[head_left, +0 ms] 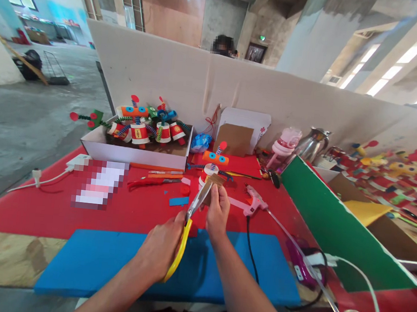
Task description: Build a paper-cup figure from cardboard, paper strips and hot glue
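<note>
My left hand [162, 243] is closed around the yellow handles of a pair of scissors [178, 256], whose blades point up and away from me. A small piece of brown cardboard [216, 179] is pinched in my right hand [218, 211], with the scissor blades lying against its left side. I cannot tell whether the blades are cutting into it. Just beyond stands a paper cup figure [211, 168] with an orange tube head and striped spring arms, its lower part hidden by the cardboard and scissors. A blue paper strip [179, 201] lies left of the blades.
A white box [134, 156] holds several cup figures at the back left. To the right lie a pink glue gun [255, 200] with a black cord and a purple power strip [303, 267]. A green panel [345, 235] borders the right side. A blue board [107, 264] spans the front edge.
</note>
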The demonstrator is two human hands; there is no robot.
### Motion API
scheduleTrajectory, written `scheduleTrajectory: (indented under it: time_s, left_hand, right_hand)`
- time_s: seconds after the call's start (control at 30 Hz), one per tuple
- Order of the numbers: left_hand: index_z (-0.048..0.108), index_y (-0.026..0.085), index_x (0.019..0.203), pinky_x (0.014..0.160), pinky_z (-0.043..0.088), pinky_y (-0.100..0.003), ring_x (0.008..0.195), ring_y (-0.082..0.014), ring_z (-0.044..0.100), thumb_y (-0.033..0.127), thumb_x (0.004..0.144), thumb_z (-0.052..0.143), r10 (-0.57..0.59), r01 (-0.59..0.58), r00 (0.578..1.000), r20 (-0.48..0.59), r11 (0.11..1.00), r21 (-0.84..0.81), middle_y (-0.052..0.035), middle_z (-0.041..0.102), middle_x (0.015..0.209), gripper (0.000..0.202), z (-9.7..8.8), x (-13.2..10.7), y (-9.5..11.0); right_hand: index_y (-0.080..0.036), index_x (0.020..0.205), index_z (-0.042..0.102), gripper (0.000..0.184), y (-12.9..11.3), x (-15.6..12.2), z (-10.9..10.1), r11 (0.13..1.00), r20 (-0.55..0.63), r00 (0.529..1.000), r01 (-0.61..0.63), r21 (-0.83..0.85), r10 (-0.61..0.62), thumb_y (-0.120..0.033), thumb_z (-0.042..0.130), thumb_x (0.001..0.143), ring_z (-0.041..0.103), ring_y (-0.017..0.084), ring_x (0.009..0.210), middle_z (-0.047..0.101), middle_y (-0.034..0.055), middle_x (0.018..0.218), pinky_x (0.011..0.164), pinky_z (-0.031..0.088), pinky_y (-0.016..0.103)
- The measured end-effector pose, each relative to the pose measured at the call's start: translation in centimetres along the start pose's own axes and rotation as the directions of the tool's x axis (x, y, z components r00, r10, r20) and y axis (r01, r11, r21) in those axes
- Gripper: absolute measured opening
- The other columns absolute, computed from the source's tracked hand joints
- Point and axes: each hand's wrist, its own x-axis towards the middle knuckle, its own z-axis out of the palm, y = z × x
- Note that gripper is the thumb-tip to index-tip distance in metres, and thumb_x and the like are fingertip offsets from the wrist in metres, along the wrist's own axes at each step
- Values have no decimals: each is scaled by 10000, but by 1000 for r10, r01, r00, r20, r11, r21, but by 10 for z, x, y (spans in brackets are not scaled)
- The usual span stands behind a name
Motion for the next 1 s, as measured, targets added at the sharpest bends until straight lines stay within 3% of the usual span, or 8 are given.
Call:
scheduleTrajectory:
  time_s: [0.83, 1.0]
  left_hand:
    - [408, 175, 1104, 562, 302, -282, 702, -205, 637, 157, 887, 416, 10, -13, 999, -42, 997, -70, -42, 653, 770, 218, 9, 1, -1]
    - [414, 184, 1095, 542, 291, -282, 672, -207, 636, 166, 878, 421, 6, -8, 999, -34, 997, -75, -39, 650, 740, 217, 13, 1, -6]
  right_hand:
    - [-206, 774, 578, 346, -3, 1, 1, 995, -54, 996, -65, 72, 69, -548, 635, 755, 432, 87, 413, 523, -54, 558, 342, 318, 213]
    - [-196, 747, 595, 322, 0, 9, -6, 999, -105, 994, 15, 28, -11, -512, 657, 748, 487, 96, 538, 575, -22, 667, 505, 427, 227]
